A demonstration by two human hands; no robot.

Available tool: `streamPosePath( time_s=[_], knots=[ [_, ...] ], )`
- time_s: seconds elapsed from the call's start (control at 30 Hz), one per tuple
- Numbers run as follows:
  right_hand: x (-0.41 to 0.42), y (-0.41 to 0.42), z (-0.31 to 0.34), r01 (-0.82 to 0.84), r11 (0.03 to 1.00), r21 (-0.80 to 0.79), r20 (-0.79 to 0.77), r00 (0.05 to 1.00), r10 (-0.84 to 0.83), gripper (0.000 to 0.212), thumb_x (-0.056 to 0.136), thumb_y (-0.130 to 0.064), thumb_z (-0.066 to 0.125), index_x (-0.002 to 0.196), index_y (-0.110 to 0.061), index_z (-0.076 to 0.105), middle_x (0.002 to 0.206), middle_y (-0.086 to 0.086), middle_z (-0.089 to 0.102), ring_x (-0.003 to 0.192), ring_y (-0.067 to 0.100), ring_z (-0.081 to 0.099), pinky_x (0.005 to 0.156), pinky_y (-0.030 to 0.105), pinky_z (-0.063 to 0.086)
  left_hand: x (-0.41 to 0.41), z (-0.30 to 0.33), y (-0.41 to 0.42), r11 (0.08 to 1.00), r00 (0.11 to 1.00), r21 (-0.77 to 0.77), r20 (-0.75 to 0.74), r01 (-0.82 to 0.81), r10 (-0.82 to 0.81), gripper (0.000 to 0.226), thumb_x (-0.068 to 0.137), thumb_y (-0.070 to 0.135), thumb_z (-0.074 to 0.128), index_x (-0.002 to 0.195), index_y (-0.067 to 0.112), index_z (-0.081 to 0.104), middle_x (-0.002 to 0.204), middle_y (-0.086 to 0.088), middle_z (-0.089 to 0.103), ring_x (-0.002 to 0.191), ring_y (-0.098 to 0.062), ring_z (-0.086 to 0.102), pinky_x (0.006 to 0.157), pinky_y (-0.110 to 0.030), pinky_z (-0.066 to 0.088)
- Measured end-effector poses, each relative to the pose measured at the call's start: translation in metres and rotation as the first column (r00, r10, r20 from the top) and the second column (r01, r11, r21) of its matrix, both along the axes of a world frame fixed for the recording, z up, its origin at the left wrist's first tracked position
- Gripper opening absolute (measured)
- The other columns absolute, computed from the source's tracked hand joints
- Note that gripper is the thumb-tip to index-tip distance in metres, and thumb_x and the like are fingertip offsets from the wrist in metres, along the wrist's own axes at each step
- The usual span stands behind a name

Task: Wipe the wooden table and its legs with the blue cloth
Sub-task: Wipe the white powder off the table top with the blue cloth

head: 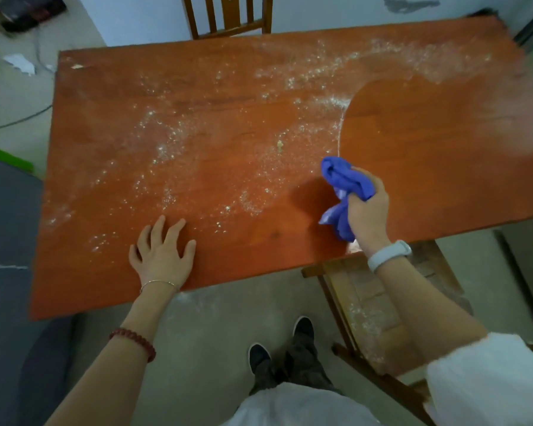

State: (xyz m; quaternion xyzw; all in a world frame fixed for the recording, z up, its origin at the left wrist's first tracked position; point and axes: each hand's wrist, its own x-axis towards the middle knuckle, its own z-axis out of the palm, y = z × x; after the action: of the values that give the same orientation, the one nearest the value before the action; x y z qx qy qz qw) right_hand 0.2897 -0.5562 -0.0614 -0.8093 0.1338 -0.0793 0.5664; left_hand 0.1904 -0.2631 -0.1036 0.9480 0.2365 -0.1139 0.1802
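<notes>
The blue cloth [346, 187] sits bunched in the right hand [366, 210], whose fingers curl round the middle of the wad so that a rounded pad sticks out ahead of the grip and a loose tail hangs down behind it toward the near edge of the table [197, 96]. Balling it this way probably gives a firm, thick face to push with and keeps the corners from trailing through the mess. The grip is clamped tight on the cloth, with the thumb side up; whether the pad actually touches the wood or floats just above it cannot be told, though a shadow lies close beside it. Outward and to the right of the grip is a clean, curved patch bounded by a pale ridge of white powder [340, 127], so the sweeping seems to have started there. To the left of the grip, powder is scattered across most of the top, and a small crumb [279, 145] lies just beyond the cloth. Well to the left, the left hand [162, 252] rests flat near the table's front edge, fingers spread and holding nothing, likely bracing the body for a long reach. Most of the top appears unwiped, and the legs are out of sight.
</notes>
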Motion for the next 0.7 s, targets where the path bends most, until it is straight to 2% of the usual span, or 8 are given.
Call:
streamPosePath(
  time_s=[0.1,0.17,0.27,0.37,0.43,0.5,0.6,0.7],
  knots=[
    [0.025,-0.009,-0.019,-0.05,0.933,-0.355,-0.077,0.997,0.024,0.037,0.077,-0.021,0.042,0.103,-0.001,0.059,0.104,0.019,0.059,0.096,0.021,0.062,0.086,0.03,0.047,0.002,0.001,-0.001,1.0,1.0,-0.008,0.009,-0.014,0.014,0.046,0.091,0.04,0.045,0.136,0.035,0.036,0.154,0.002,0.015,0.141,-0.023,0.004,0.112,-0.051,0.003],
    [0.017,0.002,-0.042,-0.225,0.757,-0.613,-0.167,0.974,0.155,0.058,0.073,-0.044,0.04,0.111,-0.007,0.061,0.114,0.022,0.057,0.108,0.042,0.052,0.095,0.046,0.041,0.003,0.001,-0.003,0.999,0.999,-0.016,0.002,-0.033,0.034,0.046,0.091,0.039,0.045,0.136,0.034,0.035,0.154,0.002,0.015,0.141,-0.023,0.003,0.112,-0.051,0.003],
    [-0.013,0.027,-0.058,-0.297,0.519,-0.801,-0.136,0.936,0.325,0.047,0.077,-0.051,0.046,0.112,-0.023,0.059,0.113,0.015,0.058,0.103,0.041,0.054,0.083,0.046,0.048,0.005,0.003,-0.011,0.997,0.997,-0.03,-0.007,-0.075,0.075,0.046,0.091,0.035,0.046,0.136,0.032,0.037,0.153,0.001,0.016,0.141,-0.026,0.004,0.112,-0.052,0.003],
    [-0.032,0.027,-0.049,-0.417,0.654,-0.632,-0.035,0.858,0.513,0.033,0.081,-0.032,0.051,0.11,-0.016,0.058,0.104,0.018,0.055,0.09,0.038,0.055,0.073,0.04,0.051,0.013,0.008,-0.027,0.995,0.994,-0.053,0.066,-0.084,0.087,0.043,0.09,0.03,0.049,0.132,0.026,0.044,0.152,-0.002,0.022,0.14,-0.027,0.009,0.112,-0.053,0.005],
    [-0.022,0.011,-0.037,-0.396,0.795,-0.46,0.031,0.887,0.46,0.038,0.083,-0.031,0.046,0.11,-0.009,0.061,0.104,0.017,0.051,0.09,0.034,0.054,0.077,0.033,0.045,0.026,0.011,-0.038,0.997,0.992,-0.058,0.106,-0.056,0.062,0.043,0.09,0.03,0.049,0.132,0.026,0.044,0.151,-0.003,0.024,0.14,-0.027,0.01,0.112,-0.053,0.005],
    [0.005,-0.01,-0.023,-0.218,0.891,-0.397,0.114,0.952,0.284,0.034,0.084,-0.025,0.051,0.11,-0.006,0.061,0.105,0.018,0.049,0.092,0.033,0.054,0.082,0.025,0.039,0.043,0.012,-0.049,0.998,0.992,-0.052,0.12,-0.02,0.026,0.045,0.091,0.032,0.048,0.135,0.027,0.041,0.151,-0.003,0.022,0.14,-0.026,0.009,0.112,-0.052,0.005],
    [0.072,-0.044,-0.016,0.014,0.902,-0.431,0.134,0.99,0.049,0.03,0.086,-0.008,0.057,0.115,-0.005,0.059,0.11,0.024,0.047,0.098,0.037,0.051,0.084,0.021,0.033,0.069,0.007,-0.057,1.0,0.997,-0.02,0.071,0.002,0.0,0.049,0.092,0.04,0.043,0.139,0.031,0.032,0.153,-0.003,0.016,0.14,-0.026,0.007,0.112,-0.052,0.006],
    [0.119,-0.055,-0.034,0.009,0.832,-0.555,-0.01,1.0,-0.017,0.034,0.09,-0.016,0.055,0.124,-0.011,0.055,0.118,0.023,0.045,0.109,0.038,0.044,0.087,0.034,0.037,0.077,-0.001,-0.055,0.999,1.0,0.044,0.017,0.003,-0.004,0.049,0.091,0.045,0.04,0.139,0.035,0.032,0.152,0.0,0.018,0.139,-0.026,0.008,0.111,-0.051,0.009]
  ],
)
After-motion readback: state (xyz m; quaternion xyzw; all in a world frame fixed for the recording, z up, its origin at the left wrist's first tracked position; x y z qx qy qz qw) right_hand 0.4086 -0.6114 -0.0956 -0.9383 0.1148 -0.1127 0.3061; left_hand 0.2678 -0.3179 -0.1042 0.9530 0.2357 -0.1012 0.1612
